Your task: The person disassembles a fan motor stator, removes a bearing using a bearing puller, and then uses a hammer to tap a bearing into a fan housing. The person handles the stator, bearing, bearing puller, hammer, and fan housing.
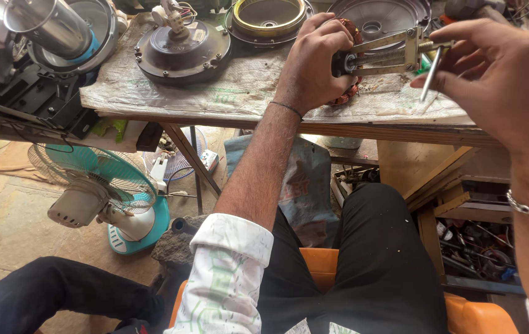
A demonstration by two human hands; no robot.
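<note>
My left hand [314, 62] grips a fan stator with copper windings [346, 94], held over the workbench. A metal bearing puller [383, 54] is clamped on the stator's shaft, its jaws and threaded screw pointing right. My right hand [504, 74] pinches the puller's thin metal cross handle [430, 75] at the screw's end. The stator is mostly hidden behind my left hand.
The workbench [239, 86] carries a dark fan motor housing [182, 48], a round cover with a brass ring [269, 16], a grey cover [381, 18] and a steel cylinder [47, 25]. A teal table fan [100, 192] lies on the floor. Tool-filled shelves [475, 241] stand at right.
</note>
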